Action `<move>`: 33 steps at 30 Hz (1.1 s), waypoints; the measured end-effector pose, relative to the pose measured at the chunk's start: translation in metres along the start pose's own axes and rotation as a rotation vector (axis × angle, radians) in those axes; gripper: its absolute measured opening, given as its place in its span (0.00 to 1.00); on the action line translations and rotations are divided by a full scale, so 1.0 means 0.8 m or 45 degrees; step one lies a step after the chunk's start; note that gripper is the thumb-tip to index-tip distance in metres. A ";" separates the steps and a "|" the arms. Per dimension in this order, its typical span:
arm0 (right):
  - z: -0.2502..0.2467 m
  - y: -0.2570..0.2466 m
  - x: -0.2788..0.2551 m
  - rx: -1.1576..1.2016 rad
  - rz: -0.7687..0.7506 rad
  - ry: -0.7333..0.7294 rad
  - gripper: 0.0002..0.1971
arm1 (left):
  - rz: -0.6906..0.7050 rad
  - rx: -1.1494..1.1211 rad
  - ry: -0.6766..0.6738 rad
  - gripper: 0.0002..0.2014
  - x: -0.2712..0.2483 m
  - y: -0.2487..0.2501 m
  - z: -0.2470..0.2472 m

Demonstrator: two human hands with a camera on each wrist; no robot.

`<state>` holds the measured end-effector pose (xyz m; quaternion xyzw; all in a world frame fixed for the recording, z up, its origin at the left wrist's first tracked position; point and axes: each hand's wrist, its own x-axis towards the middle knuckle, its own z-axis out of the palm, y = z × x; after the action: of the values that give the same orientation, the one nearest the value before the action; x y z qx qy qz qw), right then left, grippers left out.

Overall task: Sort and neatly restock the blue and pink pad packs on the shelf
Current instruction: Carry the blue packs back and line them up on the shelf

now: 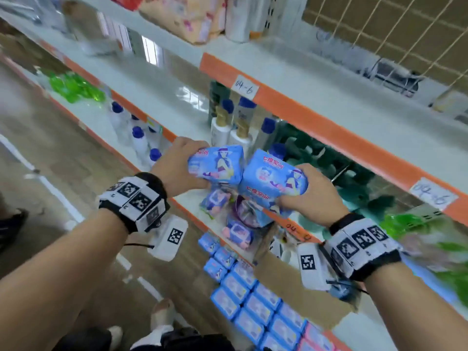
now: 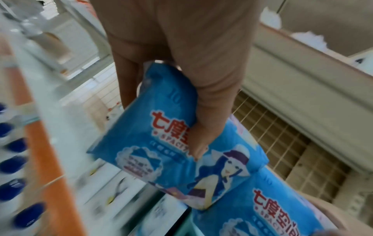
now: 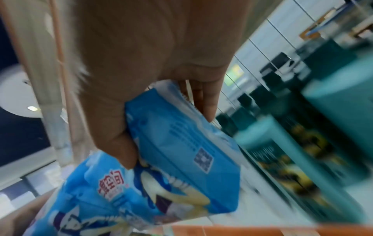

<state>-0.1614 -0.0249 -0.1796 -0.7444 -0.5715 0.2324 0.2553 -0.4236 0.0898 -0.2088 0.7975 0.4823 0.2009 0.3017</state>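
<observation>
My left hand grips a blue pad pack printed with a girl in a hat; the left wrist view shows thumb and fingers around this left pack. My right hand grips a second blue pad pack beside it, the two packs side by side and almost touching above the shelf edge. The right wrist view shows that second pack held from its back. Loose pink and blue packs lie under my hands. Rows of blue packs fill a lower shelf, with pink packs beside them.
White bottles with blue caps and pump bottles stand on the shelf behind the packs. Dark green bottles crowd the right. An orange shelf rail with paper labels runs overhead. Someone's shoes are on the floor below.
</observation>
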 end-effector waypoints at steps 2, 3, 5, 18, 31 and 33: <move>-0.048 -0.022 -0.008 0.027 -0.067 0.064 0.22 | 0.103 0.018 0.041 0.48 0.004 0.044 -0.032; -0.069 -0.030 -0.011 0.050 -0.100 0.099 0.22 | 0.144 0.027 0.075 0.49 0.007 0.064 -0.046; -0.105 -0.040 -0.016 0.047 -0.143 0.210 0.22 | 0.180 0.045 0.135 0.49 0.015 0.102 -0.066; -0.207 -0.025 0.004 0.203 -0.133 0.654 0.20 | 0.265 0.091 0.163 0.33 0.119 0.225 -0.090; -0.215 -0.041 0.168 -0.245 0.306 0.281 0.20 | 0.228 0.787 -0.308 0.32 0.298 0.227 -0.116; -0.214 -0.037 0.204 -0.258 0.387 0.320 0.21 | 0.272 0.979 -0.352 0.34 0.327 0.212 -0.107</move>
<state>-0.0346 0.1199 -0.0388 -0.8671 -0.4367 0.1148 0.2105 -0.2472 0.2873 -0.0239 0.9170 0.3918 -0.0724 0.0217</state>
